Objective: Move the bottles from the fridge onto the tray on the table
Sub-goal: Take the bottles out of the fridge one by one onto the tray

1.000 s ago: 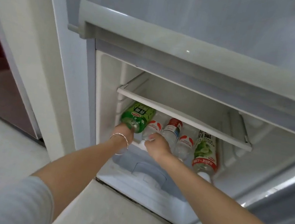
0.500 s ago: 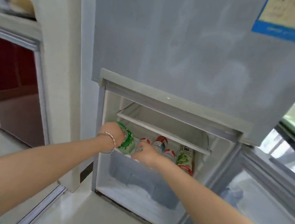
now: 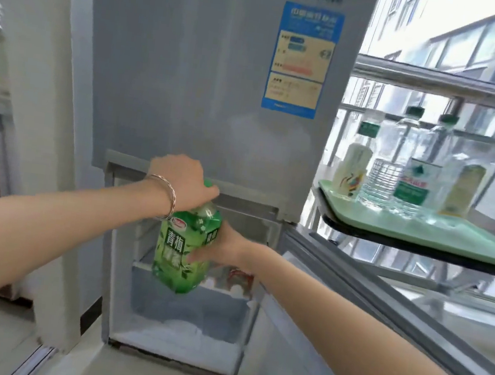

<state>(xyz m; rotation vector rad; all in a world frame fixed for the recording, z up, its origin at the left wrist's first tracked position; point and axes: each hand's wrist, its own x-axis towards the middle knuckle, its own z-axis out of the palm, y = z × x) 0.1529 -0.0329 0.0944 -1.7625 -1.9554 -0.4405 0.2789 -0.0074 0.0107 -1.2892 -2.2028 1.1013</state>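
The fridge [image 3: 192, 71] has a smooth, matt grey metal front bearing a glossy paper energy label [image 3: 302, 58]. The green tea bottle [image 3: 183, 254] is clear plastic wrapped in shiny printed film. A thin bracelet [image 3: 166, 196] looks like polished metal. The tray [image 3: 452, 237] is smooth pale-green plastic, holding clear plastic bottles [image 3: 411, 163]. Rough white frost [image 3: 178, 330] lines the fridge floor.

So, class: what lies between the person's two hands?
The green-labelled plastic tea bottle: left hand on its cap, right hand at its side, in the head view.
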